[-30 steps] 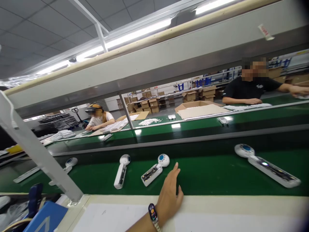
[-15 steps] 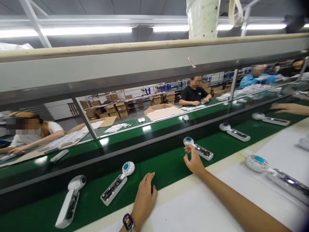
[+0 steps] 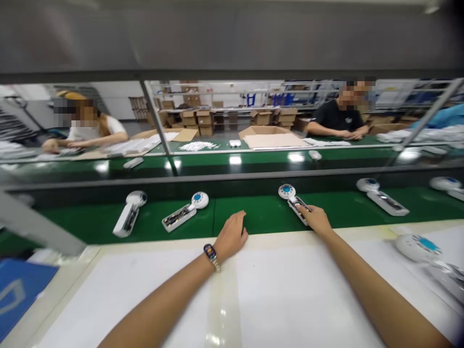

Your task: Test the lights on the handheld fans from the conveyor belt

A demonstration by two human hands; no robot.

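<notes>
My right hand [image 3: 317,220] grips the open handle of a white handheld device [image 3: 287,192] on the green belt, thumb across the exposed circuit board. This device has a round head with a blue disc, angled away from me. My left hand [image 3: 232,235], with a watch on the wrist, rests at the belt's near edge with fingers stretched out and nothing in it. Nearest to it on the left lies another such device [image 3: 179,217], its circuit board showing. Further left is a third device [image 3: 126,217], its handle partly covered by a white shell.
More devices lie on the belt to the right, one [image 3: 387,202] with a lit spot. Another device [image 3: 416,249] sits on the white worktop [image 3: 290,290]. A metal post [image 3: 39,222] and blue bin [image 3: 25,295] stand left. Across the line, two people [image 3: 339,118] handle white parts.
My view has turned left and down. My right hand has moved from beside the device's head onto its handle and closed around it. My left hand stays outstretched at the belt edge.
</notes>
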